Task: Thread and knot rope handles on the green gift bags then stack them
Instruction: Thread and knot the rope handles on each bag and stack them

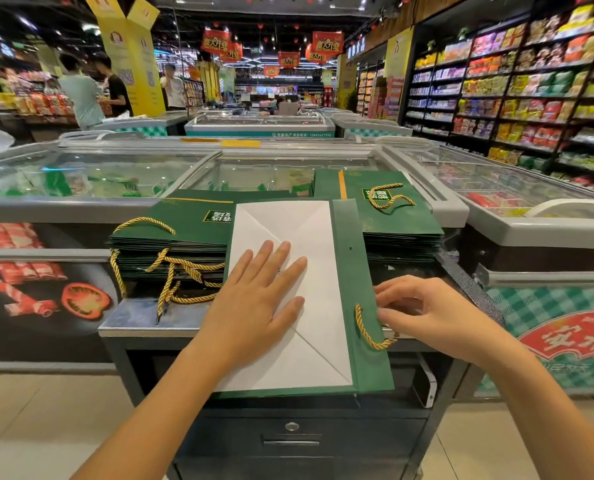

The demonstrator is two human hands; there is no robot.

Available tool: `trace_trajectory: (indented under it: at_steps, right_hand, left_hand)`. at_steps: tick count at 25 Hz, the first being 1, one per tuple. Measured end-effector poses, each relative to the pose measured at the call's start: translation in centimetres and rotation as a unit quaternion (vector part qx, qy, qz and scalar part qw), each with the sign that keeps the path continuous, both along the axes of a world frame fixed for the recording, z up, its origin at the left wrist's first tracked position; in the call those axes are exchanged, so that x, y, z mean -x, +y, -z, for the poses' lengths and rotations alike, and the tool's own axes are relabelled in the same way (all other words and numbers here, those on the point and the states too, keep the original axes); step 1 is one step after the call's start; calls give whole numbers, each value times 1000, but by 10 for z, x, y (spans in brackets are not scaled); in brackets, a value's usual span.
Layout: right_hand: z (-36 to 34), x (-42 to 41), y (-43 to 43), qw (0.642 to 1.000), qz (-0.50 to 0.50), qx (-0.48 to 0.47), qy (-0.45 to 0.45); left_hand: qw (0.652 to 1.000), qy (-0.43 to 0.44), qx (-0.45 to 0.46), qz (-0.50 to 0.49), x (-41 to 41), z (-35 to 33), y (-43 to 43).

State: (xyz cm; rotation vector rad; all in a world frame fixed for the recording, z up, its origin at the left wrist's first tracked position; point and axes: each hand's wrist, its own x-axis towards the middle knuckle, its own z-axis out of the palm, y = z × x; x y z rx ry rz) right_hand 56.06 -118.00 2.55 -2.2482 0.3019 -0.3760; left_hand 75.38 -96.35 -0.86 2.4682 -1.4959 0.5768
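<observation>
A person's left hand (254,299) lies flat, fingers straight and slightly spread, on the white underside of a folded green gift bag (354,271) on a grey metal worktop (133,313) in a supermarket aisle. The bag lies lengthwise in front of the person, its near end overhanging the worktop's front edge. The right hand (427,313) sits at the bag's right edge with fingers bent, fingertips touching the green flap. A gold rope (363,327) comes out of the flap just beside those fingertips, loops toward the near end and runs under the hand (whether the fingers grip its far end cannot be told). A small punched hole (350,248) shows farther up the same flap, with no rope through it.

Two piles of flat green bags flank the one being handled. The left stack (171,237) has gold handles hanging over its near side onto the worktop; the right stack (392,216) carries one coiled handle on its top bag. Below the worktop is a dark drawer (291,441) with a round lock. Behind stand glass-topped freezer chests (98,174), stocked shelves (531,98) line the right wall, and shoppers (81,91) stand far off at the left.
</observation>
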Motion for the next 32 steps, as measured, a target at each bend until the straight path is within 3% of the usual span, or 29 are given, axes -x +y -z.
trace_trajectory:
  at_steps: [4,10,14,17,20,23,28,32]
  right_hand:
    - [0,6,-7,998,-11,57,29]
    - [8,8,-2,995,39,96,-16]
    - [8,6,-1,979,141,-57,-135]
    - [4,2,9,940,103,-257,-201]
    - [-2,-4,24,909,63,-340,-234]
    - [-5,-14,40,893,32,-372,-250]
    - [-1,-32,52,902,12,-367,-229]
    - [5,-38,52,910,42,-359,-204]
  left_hand:
    - [1000,-1,1,0,-1,0,0]
    - [1000,3,6,4,5,2,4]
    - [1000,4,11,3,15,8,14]
    - [1000,14,13,2,22,12,20]
    - [999,37,24,7,27,11,21]
    - [997,69,34,4,31,8,18]
    - [988,118,98,10,35,-1,10]
    - [945,267,169,84,39,-12,0]
